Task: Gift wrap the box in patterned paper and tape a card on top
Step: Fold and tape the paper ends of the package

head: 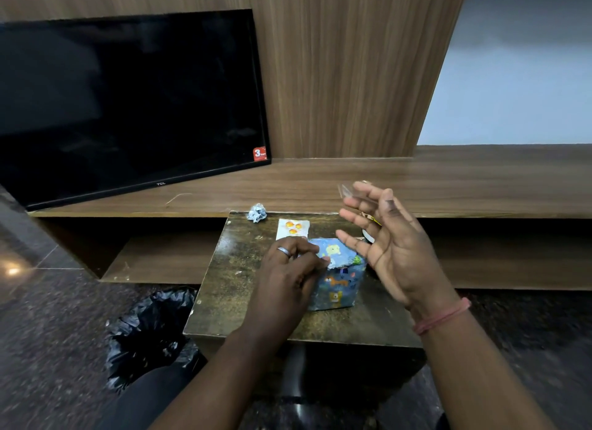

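A small box [340, 284] wrapped in blue paper with animal prints stands on a dark worn table [237, 288]. My left hand [290, 277], with a ring on one finger, rests on the box's top left edge, its fingers curled onto the paper. My right hand [389, 247] is raised to the right of the box with its fingers spread, and a strip of clear tape [347, 191] hangs from its fingertips. A white card [292, 229] with orange shapes lies flat just behind the box. The tape roll [368, 236] is mostly hidden behind my right hand.
A crumpled ball of paper [257, 212] lies at the table's far edge. A long wooden shelf [448, 179] runs behind, with a black TV [128, 103] leaning on the wall at left. A bin lined with a black bag [150, 330] stands left of the table.
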